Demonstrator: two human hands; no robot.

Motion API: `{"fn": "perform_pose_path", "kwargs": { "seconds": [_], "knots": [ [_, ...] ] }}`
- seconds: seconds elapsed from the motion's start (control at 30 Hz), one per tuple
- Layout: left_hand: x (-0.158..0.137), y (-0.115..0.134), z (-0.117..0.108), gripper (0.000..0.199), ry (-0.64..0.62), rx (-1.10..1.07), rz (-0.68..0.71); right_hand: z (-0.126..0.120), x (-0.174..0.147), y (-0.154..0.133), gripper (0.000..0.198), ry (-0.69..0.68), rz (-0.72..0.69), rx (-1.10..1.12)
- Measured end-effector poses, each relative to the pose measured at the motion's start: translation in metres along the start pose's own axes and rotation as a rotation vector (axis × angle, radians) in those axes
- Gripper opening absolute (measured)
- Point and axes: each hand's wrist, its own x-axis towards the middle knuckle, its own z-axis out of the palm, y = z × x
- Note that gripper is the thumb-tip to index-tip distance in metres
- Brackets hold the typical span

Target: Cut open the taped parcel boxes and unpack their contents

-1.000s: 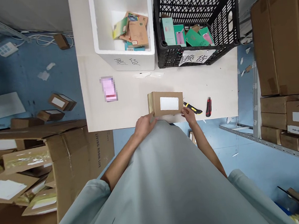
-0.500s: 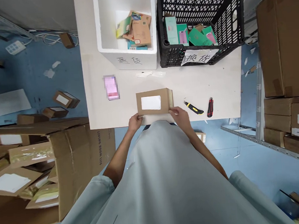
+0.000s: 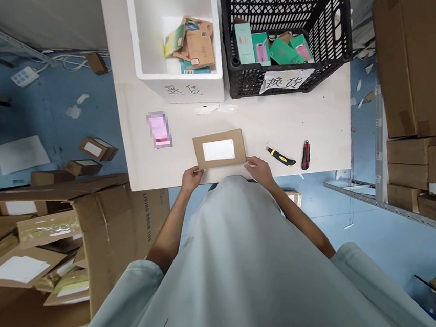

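Note:
A small brown cardboard box [image 3: 198, 147] with a white label [image 3: 219, 150] is at the near part of the white table, its labelled face towards me. My left hand [image 3: 192, 179] pinches its near left corner. At the near right corner, the fingers of my right hand [image 3: 259, 170] are closed on the edge. Right of the box lies a yellow and black utility knife [image 3: 282, 157], and past it a red and black utility knife [image 3: 305, 155]. Neither knife is touched. A pink, blurred-out item [image 3: 159, 129] lies on the table to the left.
A white foam bin [image 3: 195, 89] with several small packets and a black plastic crate [image 3: 248, 81] with green boxes stand at the table's back. A large open carton [image 3: 110, 246] of parcels is at my left. Stacked cartons [image 3: 412, 62] sit on the right. Paper scraps lie about the floor.
The cardboard box has turned slightly in my hands; its right side face, visible before, no longer shows. Both hands stay at its near corners. The whole view has shifted a little.

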Motion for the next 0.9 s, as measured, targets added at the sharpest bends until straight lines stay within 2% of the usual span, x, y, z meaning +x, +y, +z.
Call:
{"fn": "perform_pose_path", "kwargs": {
  "seconds": [0.13, 0.23, 0.33, 0.5, 0.63, 0.77, 0.9],
  "knots": [
    [-0.004, 0.01, 0.01, 0.039, -0.011, -0.009, 0.028, -0.007, 0.015, 0.025, 0.039, 0.007, 0.098, 0.117],
    [-0.008, 0.017, 0.016, 0.033, -0.02, -0.024, 0.041, -0.005, 0.015, 0.031, 0.05, 0.047, 0.117, 0.164],
    [-0.017, 0.024, 0.021, 0.031, -0.003, -0.061, 0.06, -0.011, 0.007, 0.029, 0.054, 0.125, 0.059, 0.173],
    [-0.039, 0.047, 0.026, 0.042, 0.068, -0.259, 0.207, -0.045, -0.002, 0.014, 0.05, 0.335, -0.08, 0.105],
    [-0.044, 0.065, 0.034, 0.035, 0.12, -0.244, 0.245, -0.064, 0.009, 0.01, 0.041, 0.335, -0.066, 0.024],
    [-0.038, 0.069, 0.042, 0.026, 0.149, -0.224, 0.189, -0.075, 0.021, 0.027, 0.036, 0.239, -0.049, -0.165],
    [-0.035, 0.068, 0.047, 0.041, 0.184, -0.221, 0.229, -0.089, 0.028, 0.053, 0.051, 0.161, 0.024, -0.594]
  ]
}}
